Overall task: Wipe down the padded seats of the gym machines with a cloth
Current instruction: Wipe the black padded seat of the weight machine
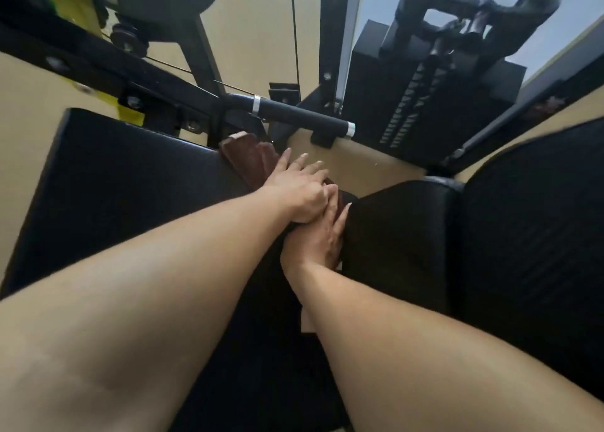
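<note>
A dark reddish-brown cloth lies over the right edge of a black padded seat. My left hand presses flat on the cloth, fingers spread and pointing away from me. My right hand lies just below it, partly under the left hand, fingers stretched along the seat's edge on the same cloth. Most of the cloth is hidden under both hands. A second black pad sits right of my hands, with a larger textured pad beyond it.
A black handle bar with silver rings juts out just beyond the cloth. A weight stack with guide rods stands at the back right. Black frame beams and cables cross the upper left. The floor is tan.
</note>
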A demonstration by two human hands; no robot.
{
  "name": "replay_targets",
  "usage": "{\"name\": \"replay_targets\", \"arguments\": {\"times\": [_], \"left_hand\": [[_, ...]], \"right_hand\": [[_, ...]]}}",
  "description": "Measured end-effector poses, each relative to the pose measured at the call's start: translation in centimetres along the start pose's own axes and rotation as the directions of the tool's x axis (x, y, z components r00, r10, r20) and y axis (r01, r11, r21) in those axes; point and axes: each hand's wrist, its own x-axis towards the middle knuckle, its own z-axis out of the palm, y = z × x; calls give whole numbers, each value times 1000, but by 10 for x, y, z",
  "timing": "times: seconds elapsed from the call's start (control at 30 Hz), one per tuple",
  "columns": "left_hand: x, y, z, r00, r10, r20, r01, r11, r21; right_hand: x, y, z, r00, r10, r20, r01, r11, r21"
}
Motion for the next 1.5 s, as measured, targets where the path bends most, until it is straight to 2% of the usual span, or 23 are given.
{"name": "replay_targets", "arguments": {"times": [0.07,0.17,0.27,0.33,0.47,0.63,0.73,0.8,0.9,1.0,1.1,1.2,1.3,1.4,1.5], "left_hand": [[7,4,-6,997,74,-2,-74,995,62],[11,5,-3,994,91,-65,-84,992,99],[8,1,7,993,39,-110,-36,999,29],[-2,0,8,997,18,-79,-18,1000,1],[-42,7,14,998,62,-19,-62,998,-3],[-131,22,43,988,8,156,21,982,-188],[-187,30,53,965,-34,259,86,978,-192],[-223,34,61,952,-103,289,184,945,-271],[-266,32,81,919,-261,297,389,732,-560],[-298,29,103,880,-387,276,460,543,-703],[-321,35,115,838,-458,297,505,442,-741],[-344,51,122,799,-498,336,533,329,-779],[-365,66,131,769,-513,382,494,97,-864],[-390,86,133,694,-556,457,404,-224,-887],[-418,109,132,581,-620,527,156,-551,-820]], "right_hand": [[11,-2,-6,997,60,37,-64,993,99],[20,0,-10,995,66,73,-75,988,138],[20,6,-5,997,-62,45,60,998,37],[17,13,-1,991,-127,50,130,989,-64],[-27,21,-12,996,-33,85,32,999,9],[-122,39,-34,951,59,303,-74,997,38],[-167,33,-53,868,70,491,-181,966,183],[-198,37,-59,842,59,536,-206,954,218],[-228,47,-56,842,181,509,-360,890,279],[-240,52,-49,757,254,602,-515,798,312],[-249,57,-40,703,256,664,-477,861,173],[-267,61,-50,655,212,725,-415,903,111],[-280,60,-70,658,189,729,-307,951,31],[-299,63,-90,659,137,739,-205,979,2],[-320,60,-110,664,32,747,-108,993,53]]}}
